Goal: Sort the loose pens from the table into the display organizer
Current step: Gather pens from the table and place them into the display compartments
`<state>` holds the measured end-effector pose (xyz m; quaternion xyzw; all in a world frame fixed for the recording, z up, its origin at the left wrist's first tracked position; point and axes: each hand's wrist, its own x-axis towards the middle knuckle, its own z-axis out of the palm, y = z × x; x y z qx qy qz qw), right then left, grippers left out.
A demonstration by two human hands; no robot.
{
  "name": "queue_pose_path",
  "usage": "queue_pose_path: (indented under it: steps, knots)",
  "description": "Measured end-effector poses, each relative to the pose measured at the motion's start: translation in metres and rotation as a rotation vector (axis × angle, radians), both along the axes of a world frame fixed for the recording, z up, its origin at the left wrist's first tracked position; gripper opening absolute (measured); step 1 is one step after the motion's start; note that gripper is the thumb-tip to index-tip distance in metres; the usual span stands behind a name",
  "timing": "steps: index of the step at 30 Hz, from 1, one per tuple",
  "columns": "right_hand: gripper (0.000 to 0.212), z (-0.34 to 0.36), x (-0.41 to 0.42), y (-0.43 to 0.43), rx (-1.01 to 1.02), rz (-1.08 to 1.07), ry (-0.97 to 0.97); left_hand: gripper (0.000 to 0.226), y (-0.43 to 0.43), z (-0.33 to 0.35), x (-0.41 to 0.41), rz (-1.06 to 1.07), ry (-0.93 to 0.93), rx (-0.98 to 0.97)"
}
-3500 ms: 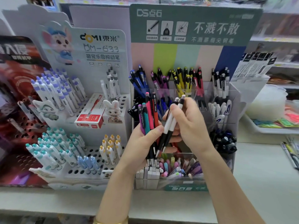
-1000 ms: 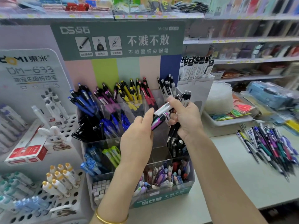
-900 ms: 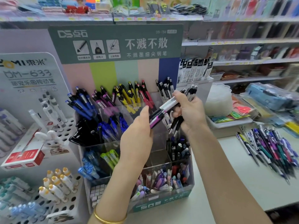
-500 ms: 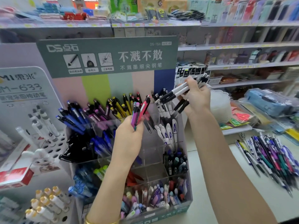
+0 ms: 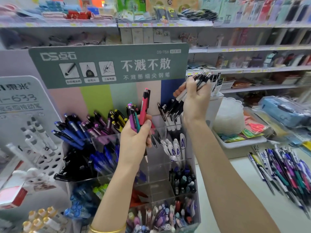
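Has pushed a pinkish-red pen (image 5: 145, 105) higher out of the left hand's bunch than half a second ago, and has lifted the right hand (image 5: 196, 98) a little. Seen from the head camera: grips three pens in the left hand (image 5: 134, 137), fingers curled round them, the pinkish-red one tallest, with a purple pen (image 5: 132, 118) and a teal pen (image 5: 137, 122) pressed beside it, tips pointing down. Holds them in front of the clear display organizer (image 5: 161, 165), at its upper compartments; cannot tell whether the red tip is inside one. Clutches a fanned bundle of white-and-black pens (image 5: 178, 100) in the right hand, up by the right edge of the green header card (image 5: 107, 66). Shows blue pens (image 5: 72, 132) and yellow pens (image 5: 119, 118) standing in the organizer's back row, and white pens (image 5: 175, 148) below the right hand. Shows a heap of loose pens (image 5: 282, 169) lying on the pale tabletop (image 5: 286, 219) at far right, well apart from both hands. Wears a gold bangle (image 5: 107, 230) on the left wrist.
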<state>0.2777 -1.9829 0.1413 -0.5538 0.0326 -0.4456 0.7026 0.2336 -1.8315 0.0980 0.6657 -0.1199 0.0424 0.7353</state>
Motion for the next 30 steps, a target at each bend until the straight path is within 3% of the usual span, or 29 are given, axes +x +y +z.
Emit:
queue_pose_path:
  steps: [8, 12, 16, 22, 30]
  knots:
    - [0.01, -0.023, -0.002, 0.007, -0.397, -0.105, 0.113, 0.011, -0.001, -0.004, 0.005, -0.026, 0.005, -0.016]
    - [0.043, -0.042, 0.002, 0.008, -0.689, -0.38, 0.284, 0.011, 0.0, -0.007, 0.006, -0.047, 0.016, -0.03]
    - [0.033, -0.055, -0.004, 0.009, -0.847, -0.447, 0.364, 0.01, 0.002, -0.008, 0.005, -0.053, 0.021, -0.047]
    - [0.067, -0.062, -0.015, 0.014, -0.843, -0.422, 0.356, 0.012, 0.005, -0.009, 0.005, -0.069, 0.011, -0.066]
    - [0.091, -0.056, -0.002, 0.039, -0.779, -0.494, 0.58, 0.014, 0.01, -0.009, 0.001, -0.11, 0.023, -0.106]
